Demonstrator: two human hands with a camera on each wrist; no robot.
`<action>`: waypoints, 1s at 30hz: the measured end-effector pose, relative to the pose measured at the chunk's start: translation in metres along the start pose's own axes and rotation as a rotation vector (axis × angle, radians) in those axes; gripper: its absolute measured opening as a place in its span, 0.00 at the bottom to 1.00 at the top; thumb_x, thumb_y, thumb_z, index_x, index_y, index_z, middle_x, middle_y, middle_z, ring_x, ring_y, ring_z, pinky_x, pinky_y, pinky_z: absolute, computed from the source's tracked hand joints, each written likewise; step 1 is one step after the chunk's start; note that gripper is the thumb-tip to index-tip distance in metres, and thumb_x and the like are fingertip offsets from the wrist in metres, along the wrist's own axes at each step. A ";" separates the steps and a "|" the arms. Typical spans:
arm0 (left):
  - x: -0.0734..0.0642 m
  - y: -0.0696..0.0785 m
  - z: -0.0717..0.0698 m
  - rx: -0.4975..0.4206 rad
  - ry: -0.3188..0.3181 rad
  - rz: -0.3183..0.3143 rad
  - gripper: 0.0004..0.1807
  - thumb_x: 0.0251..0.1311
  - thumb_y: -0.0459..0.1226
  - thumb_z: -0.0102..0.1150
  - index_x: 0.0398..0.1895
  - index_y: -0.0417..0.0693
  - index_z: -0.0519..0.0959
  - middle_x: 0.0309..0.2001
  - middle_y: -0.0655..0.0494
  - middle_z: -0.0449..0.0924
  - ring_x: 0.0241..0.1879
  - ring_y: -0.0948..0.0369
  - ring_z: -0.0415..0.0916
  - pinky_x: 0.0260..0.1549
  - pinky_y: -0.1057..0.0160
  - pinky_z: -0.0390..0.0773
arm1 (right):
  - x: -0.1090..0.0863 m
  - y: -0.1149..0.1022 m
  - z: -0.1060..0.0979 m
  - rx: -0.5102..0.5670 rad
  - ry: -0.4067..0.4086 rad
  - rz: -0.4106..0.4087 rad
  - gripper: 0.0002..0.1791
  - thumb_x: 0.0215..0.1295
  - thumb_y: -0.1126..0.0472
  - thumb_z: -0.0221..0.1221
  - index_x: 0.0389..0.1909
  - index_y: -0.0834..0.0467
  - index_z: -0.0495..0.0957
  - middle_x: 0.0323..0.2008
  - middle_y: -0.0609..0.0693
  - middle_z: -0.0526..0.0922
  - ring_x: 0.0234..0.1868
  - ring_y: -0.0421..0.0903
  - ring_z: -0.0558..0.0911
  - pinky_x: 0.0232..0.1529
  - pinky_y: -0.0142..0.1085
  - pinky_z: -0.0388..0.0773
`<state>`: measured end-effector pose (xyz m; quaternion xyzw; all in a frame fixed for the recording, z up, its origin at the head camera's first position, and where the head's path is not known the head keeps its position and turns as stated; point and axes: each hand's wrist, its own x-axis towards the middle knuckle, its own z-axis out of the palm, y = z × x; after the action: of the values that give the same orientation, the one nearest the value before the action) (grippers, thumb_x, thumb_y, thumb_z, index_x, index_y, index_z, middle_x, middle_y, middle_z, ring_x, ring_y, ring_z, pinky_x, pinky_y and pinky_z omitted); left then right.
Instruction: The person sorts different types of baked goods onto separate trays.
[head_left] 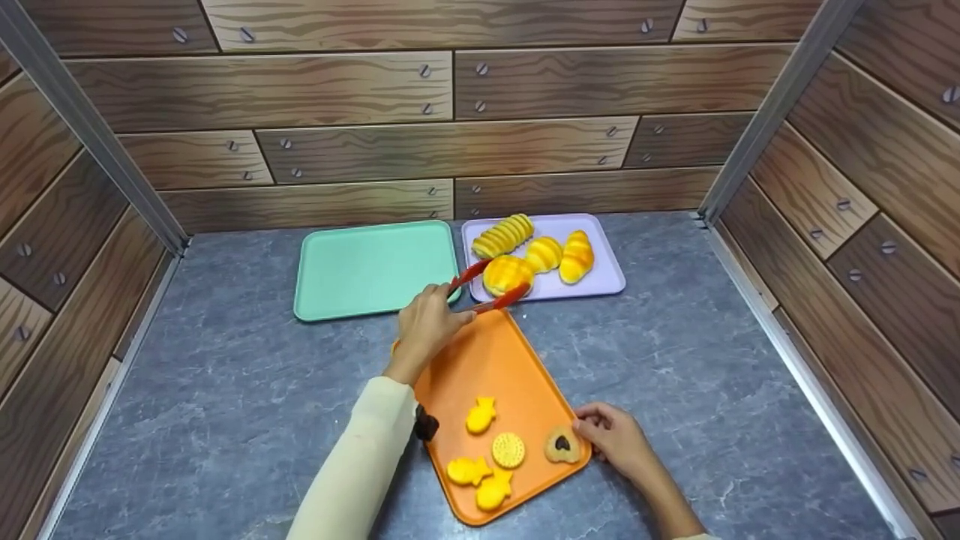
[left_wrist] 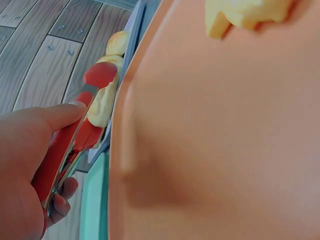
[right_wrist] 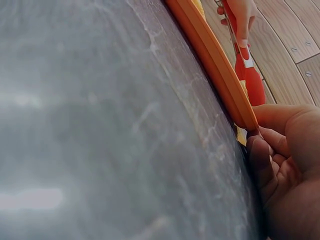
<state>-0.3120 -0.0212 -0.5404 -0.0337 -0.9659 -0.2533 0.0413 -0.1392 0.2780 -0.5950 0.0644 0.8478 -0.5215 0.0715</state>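
My left hand (head_left: pixel 431 326) grips red tongs (head_left: pixel 501 301), whose two ends stand on either side of a round bun (head_left: pixel 508 276) at the near-left part of the lilac tray (head_left: pixel 607 283). In the left wrist view the thumb lies along one arm of the tongs (left_wrist: pixel 62 147) and the fingers curl under the other. My right hand (head_left: pixel 616 439) pinches the right edge of the orange tray (head_left: pixel 480 360) near its close corner. That tray bears several yellow fish-shaped and round biscuits (head_left: pixel 508 450) and a heart-centred cookie (head_left: pixel 562 445) beside the right thumb.
A twisted roll (head_left: pixel 502 236), a small shell-like bread (head_left: pixel 544 254) and a croissant (head_left: pixel 577 257) share the lilac tray. To its left lies a bare green tray (head_left: pixel 375 270). A dark brown piece (head_left: pixel 426 424) shows by the left sleeve. Wood-patterned walls (head_left: pixel 360 90) enclose the grey table.
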 end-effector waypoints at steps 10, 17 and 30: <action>0.014 0.008 0.009 -0.014 -0.030 -0.046 0.39 0.52 0.60 0.72 0.64 0.51 0.77 0.53 0.53 0.80 0.50 0.54 0.79 0.49 0.51 0.79 | -0.001 -0.001 0.001 0.007 0.001 -0.015 0.13 0.63 0.59 0.67 0.44 0.63 0.83 0.26 0.47 0.77 0.18 0.38 0.72 0.19 0.31 0.72; 0.012 0.005 0.013 -0.004 -0.022 -0.046 0.41 0.51 0.62 0.71 0.65 0.51 0.76 0.55 0.54 0.80 0.51 0.55 0.79 0.50 0.51 0.79 | 0.001 0.000 0.000 0.033 -0.018 0.010 0.15 0.63 0.58 0.68 0.46 0.63 0.83 0.26 0.48 0.77 0.19 0.40 0.72 0.20 0.31 0.72; -0.004 -0.009 0.003 -0.112 0.019 -0.028 0.43 0.50 0.60 0.73 0.67 0.51 0.74 0.57 0.53 0.79 0.53 0.54 0.79 0.54 0.49 0.76 | 0.001 0.000 -0.001 0.040 -0.012 0.021 0.15 0.62 0.59 0.68 0.46 0.64 0.83 0.27 0.48 0.77 0.19 0.40 0.72 0.20 0.31 0.72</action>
<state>-0.3087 -0.0274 -0.5473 -0.0203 -0.9502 -0.3078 0.0448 -0.1403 0.2791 -0.5947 0.0714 0.8361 -0.5379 0.0809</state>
